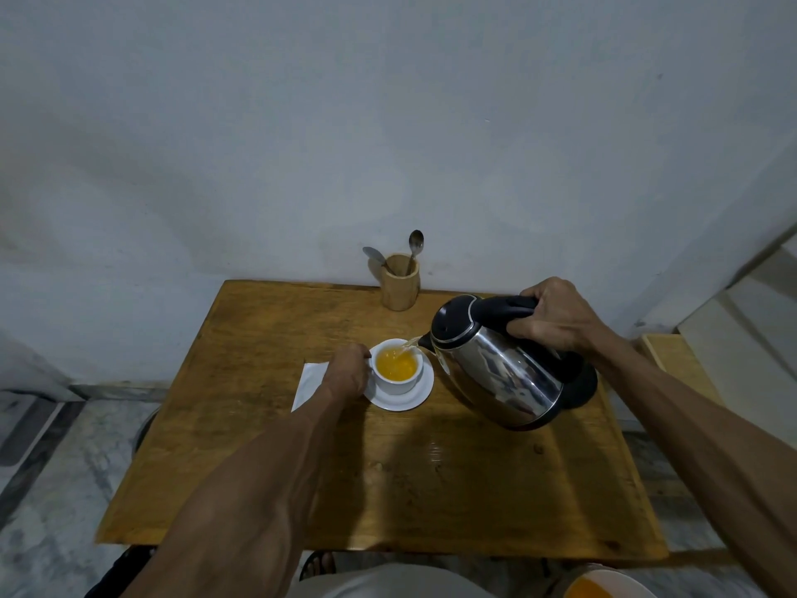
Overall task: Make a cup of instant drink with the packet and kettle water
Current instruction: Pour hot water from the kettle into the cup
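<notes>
**Kettle tipped over the cup, water running in**

Nearest the camera, the near half of the wooden table (388, 489) lies bare from its front edge up to both forearms, open room on the near side of the fingers. At the bottom edge a pale garment and an orange-filled vessel (604, 586) are cut off by the frame, and a sandalled foot (318, 564) shows under the table's front edge.

The left hand (347, 373) is curled against the left side of the white cup (396, 379), fingers bent around where the handle would be; the handle itself is hidden behind them, so whether they truly grip it cannot be told. The cup stands on a white saucer (409, 401) and holds orange liquid. Under the left wrist lies a white packet (308, 384), partly covered, its print unreadable.

To the right of those fingers, the right hand (556, 317) is clenched around the black handle of the steel kettle (500, 373), which is lifted and tilted, spout at the cup's rim, a thin stream falling in. The kettle's base hangs close to the table's right edge.

Beyond both hands, at the table's far edge against the wall, a wooden holder (399, 282) carries two spoons (415, 246).
</notes>
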